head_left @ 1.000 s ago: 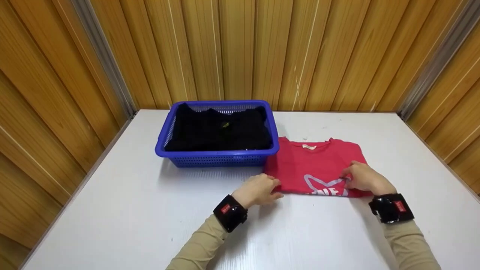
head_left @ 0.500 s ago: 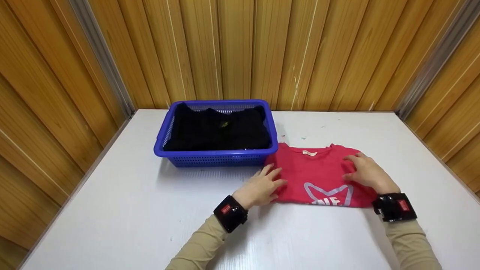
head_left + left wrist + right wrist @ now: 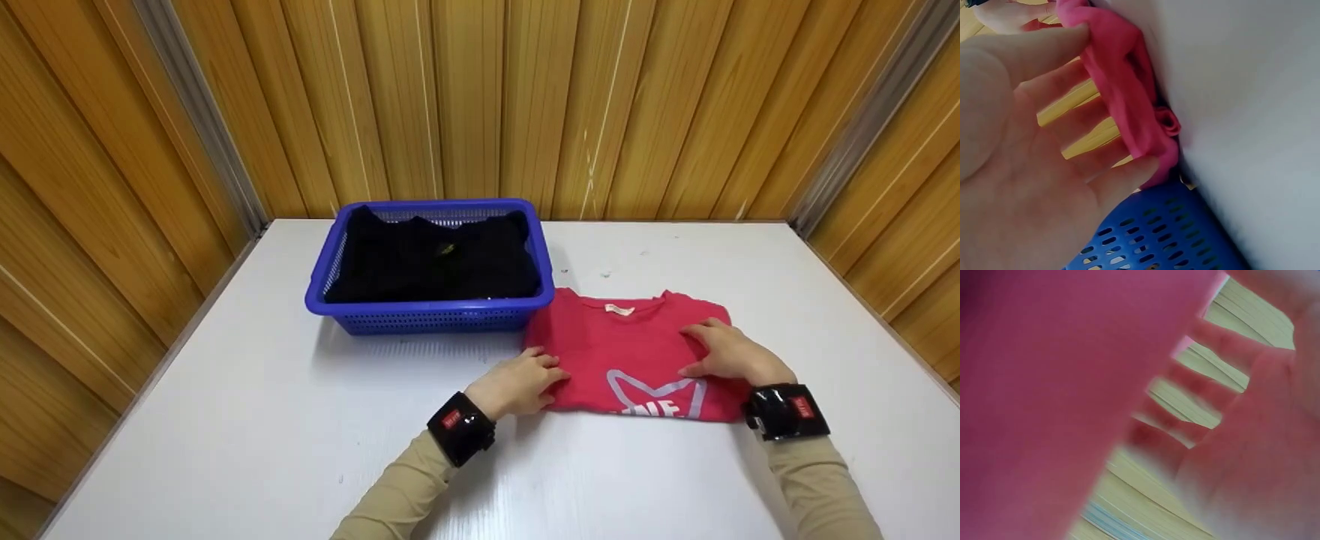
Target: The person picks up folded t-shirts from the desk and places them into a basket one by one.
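A folded red T-shirt (image 3: 600, 345) with a grey star outline and white letters lies flat, its collar and pale label at the far side. At its left edge, my left hand (image 3: 517, 384) touches the cloth with spread fingertips. My right hand (image 3: 735, 354) rests its fingertips on the right part of the shirt. The left wrist view has the fingers (image 3: 1081, 121) fairly straight against the layered red fabric (image 3: 1129, 90). In the right wrist view, straight fingers (image 3: 1202, 385) reach the blurred red cloth (image 3: 1061, 399), which hides their tips.
A blue perforated basket (image 3: 431, 307) stands left of the shirt, against its upper left edge. Black folded clothing (image 3: 442, 262) with a small yellow mark lies inside. The white table (image 3: 255, 420) is bordered by wood-panelled walls (image 3: 465, 97) at the back and sides.
The shirt has slid a little toward me. My left fingers lifted and spread, then lowered onto its left edge. My right hand shifted up the cloth and slightly back down.
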A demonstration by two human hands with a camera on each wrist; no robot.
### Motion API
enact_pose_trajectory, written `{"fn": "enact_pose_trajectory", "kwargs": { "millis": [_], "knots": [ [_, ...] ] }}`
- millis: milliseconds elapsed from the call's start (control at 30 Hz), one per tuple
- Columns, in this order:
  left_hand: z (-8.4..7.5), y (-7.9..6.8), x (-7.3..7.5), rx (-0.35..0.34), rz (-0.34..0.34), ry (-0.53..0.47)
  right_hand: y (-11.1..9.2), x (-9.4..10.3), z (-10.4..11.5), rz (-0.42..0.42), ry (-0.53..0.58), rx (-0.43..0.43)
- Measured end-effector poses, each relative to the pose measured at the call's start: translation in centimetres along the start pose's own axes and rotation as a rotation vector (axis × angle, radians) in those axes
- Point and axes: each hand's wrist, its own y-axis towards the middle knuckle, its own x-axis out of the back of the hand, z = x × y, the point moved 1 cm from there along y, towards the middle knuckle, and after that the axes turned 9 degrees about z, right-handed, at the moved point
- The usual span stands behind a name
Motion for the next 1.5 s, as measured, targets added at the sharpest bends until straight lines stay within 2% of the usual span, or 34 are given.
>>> {"fn": "enact_pose_trajectory", "kwargs": {
  "millis": [333,433,500,567,700,767,867,967,1033,1133,1333,1500],
  "knots": [
    [-0.7,-0.4,0.6,-0.024,0.037,0.014,-0.8,0.6,0.6,0.057,0.028,-0.027],
    [-0.6,-0.3,0.8,-0.025,0.051,-0.056,-0.8,0.7,0.4,0.051,0.039,-0.030],
    [-0.4,-0.3,0.8,-0.004,0.031,-0.138,-0.6,0.8,0.1,0.035,0.043,-0.041],
    [-0.2,-0.3,0.9,0.037,-0.019,-0.241,-0.6,0.8,-0.2,0.007,0.052,-0.060],
    [0.3,-0.1,0.9,0.156,-0.169,-0.419,-1.0,1.0,-1.0,-0.039,0.080,-0.139],
    [0.5,0.0,0.9,0.227,-0.234,-0.470,-1.3,1.2,-1.4,-0.039,0.122,-0.182],
    [0.6,0.2,1.0,0.340,-0.276,-0.525,-1.7,1.4,-1.7,-0.012,0.180,-0.241],
    [0.7,0.6,1.1,0.427,-0.244,-0.568,-1.9,1.5,-1.9,0.031,0.206,-0.283],
    [0.7,0.9,1.1,0.459,-0.206,-0.596,-2.0,1.6,-1.9,0.052,0.212,-0.304],
    [0.7,1.4,1.0,0.476,-0.164,-0.651,-2.0,1.5,-2.0,0.066,0.233,-0.329],
    [1.0,2.3,1.0,0.493,-0.136,-0.797,-1.9,1.5,-2.2,0.075,0.247,-0.354],
    [1.1,2.9,1.2,0.518,-0.149,-0.812,-1.8,1.5,-2.1,0.086,0.266,-0.308]
  ]
}}
